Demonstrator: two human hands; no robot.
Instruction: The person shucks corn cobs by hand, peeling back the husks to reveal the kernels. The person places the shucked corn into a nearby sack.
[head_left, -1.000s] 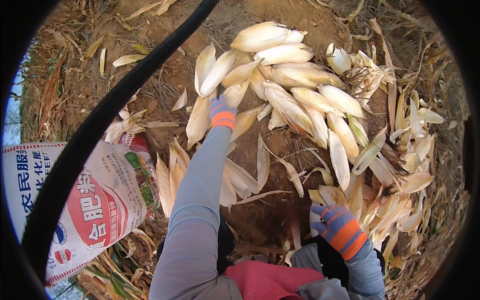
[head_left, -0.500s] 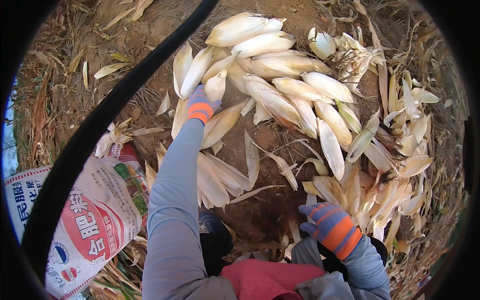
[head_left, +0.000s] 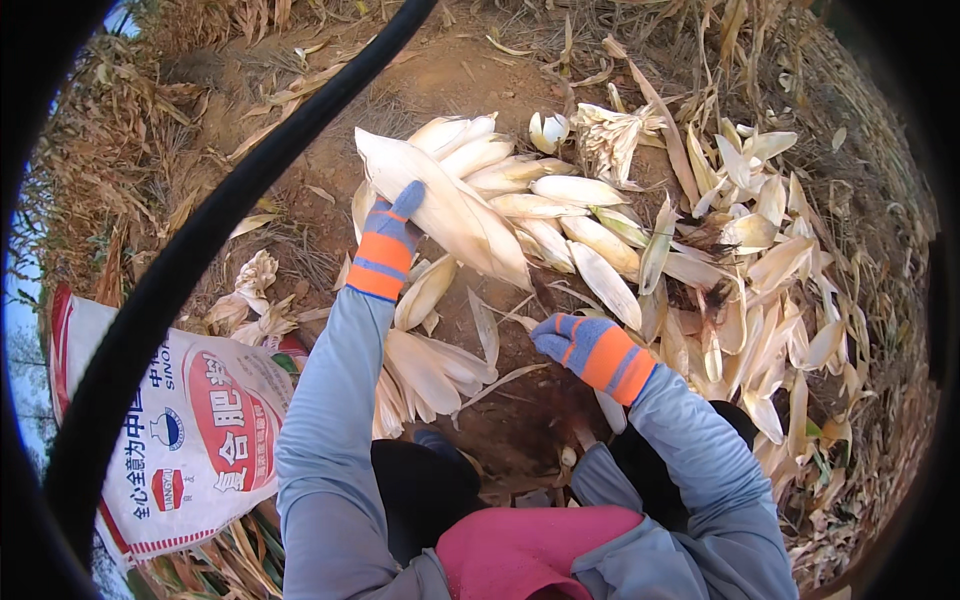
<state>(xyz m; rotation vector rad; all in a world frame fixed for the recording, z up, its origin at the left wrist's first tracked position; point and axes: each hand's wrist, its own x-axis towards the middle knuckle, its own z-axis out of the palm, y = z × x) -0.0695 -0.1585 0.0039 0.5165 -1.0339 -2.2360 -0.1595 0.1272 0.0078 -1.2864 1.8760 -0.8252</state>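
Observation:
My left hand (head_left: 390, 235), in a grey-blue glove with orange bands, grips an unhusked corn ear (head_left: 445, 205) with its thumb laid over the husk. The ear is raised above the pile and slants down to the right, with dark silk at its lower end. Just below and right of that end is my right hand (head_left: 597, 356), in a matching glove. Its fingers are curled together; what they hold, if anything, is hidden. Beyond the raised ear lies a pile of unhusked corn ears (head_left: 535, 205), pale and dry.
Loose stripped husks (head_left: 790, 300) are heaped on the right. More husks (head_left: 425, 370) fan out by my left forearm. A white and red printed sack (head_left: 190, 430) stands at left, crossed by a black strap (head_left: 225, 205). Dry stalks (head_left: 130, 150) border the brown soil.
My left hand has picked up a corn ear from the pile's left side and raised it. My right hand has moved up and left, toward the ear's lower end. The view has shifted.

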